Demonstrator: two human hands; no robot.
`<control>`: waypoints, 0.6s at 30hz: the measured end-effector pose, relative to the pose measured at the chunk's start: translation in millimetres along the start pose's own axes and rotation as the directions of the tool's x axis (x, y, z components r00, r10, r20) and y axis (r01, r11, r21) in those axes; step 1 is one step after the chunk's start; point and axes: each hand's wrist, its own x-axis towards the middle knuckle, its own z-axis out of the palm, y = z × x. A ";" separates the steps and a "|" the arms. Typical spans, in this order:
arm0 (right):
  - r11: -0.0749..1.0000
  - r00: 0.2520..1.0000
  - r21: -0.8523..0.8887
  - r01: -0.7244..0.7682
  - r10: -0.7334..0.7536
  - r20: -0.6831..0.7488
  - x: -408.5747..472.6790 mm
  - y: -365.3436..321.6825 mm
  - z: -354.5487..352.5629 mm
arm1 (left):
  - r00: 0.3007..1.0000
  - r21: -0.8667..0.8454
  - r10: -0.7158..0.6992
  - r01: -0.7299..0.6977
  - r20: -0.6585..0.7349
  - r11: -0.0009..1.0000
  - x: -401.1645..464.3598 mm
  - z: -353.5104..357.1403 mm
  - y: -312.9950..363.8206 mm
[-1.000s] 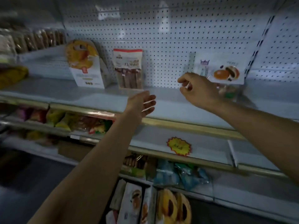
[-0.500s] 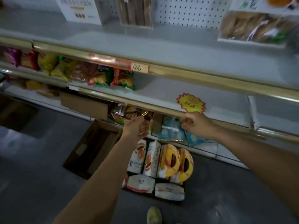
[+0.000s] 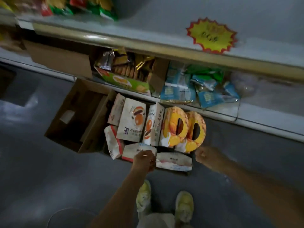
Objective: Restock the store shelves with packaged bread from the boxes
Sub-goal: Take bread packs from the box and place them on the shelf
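Observation:
A low box on the floor holds packaged bread: white upright packs with a bun picture point(image 3: 131, 120), two round yellow packs point(image 3: 176, 126), and flat white packs point(image 3: 174, 162) lying at its near side. My left hand point(image 3: 144, 160) hovers over the near edge of a flat white pack point(image 3: 131, 151). Its fingers are loosely curled and hold nothing. My right hand point(image 3: 206, 155) is a loose fist with nothing in it, just right of the yellow packs. The picture is blurred.
An open cardboard box point(image 3: 77, 116) stands left of the bread box. The bottom shelf point(image 3: 246, 116) carries a green biscuit carton point(image 3: 125, 81) and blue packets point(image 3: 181, 91). The shelf above has a yellow starburst tag point(image 3: 211, 36). My shoes point(image 3: 184, 204) are on the dark floor.
The view has swung from the upper shelves down to the floor. Both hands have dropped from shelf height to the near side of the bread box.

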 end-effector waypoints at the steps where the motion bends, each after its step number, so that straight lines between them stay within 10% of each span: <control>1: 0.999 0.999 -0.013 -0.033 0.034 0.024 9.4 13.4 16.9 | 1.000 0.099 0.028 -0.028 -0.001 0.995 15.7 2.3 -14.7; 3: 0.997 0.995 -0.009 -0.078 0.078 0.060 25.5 34.1 47.0 | 0.989 0.370 0.140 -0.148 0.047 0.917 51.7 5.2 -41.1; 6: 0.998 0.997 0.016 -0.062 0.062 0.040 55.4 58.4 87.0 | 0.931 0.758 0.295 -0.350 0.216 0.550 99.2 7.2 -65.4; 11: 0.999 0.997 -0.023 -0.044 0.042 -0.067 98.0 96.7 139.7 | 0.831 0.885 0.333 -0.465 0.445 -0.022 179.6 10.8 -98.5; 18: 0.999 0.970 0.008 -0.038 0.039 -0.238 119.3 124.6 180.3 | 0.801 0.861 0.504 -0.470 0.324 0.193 215.6 14.8 -131.4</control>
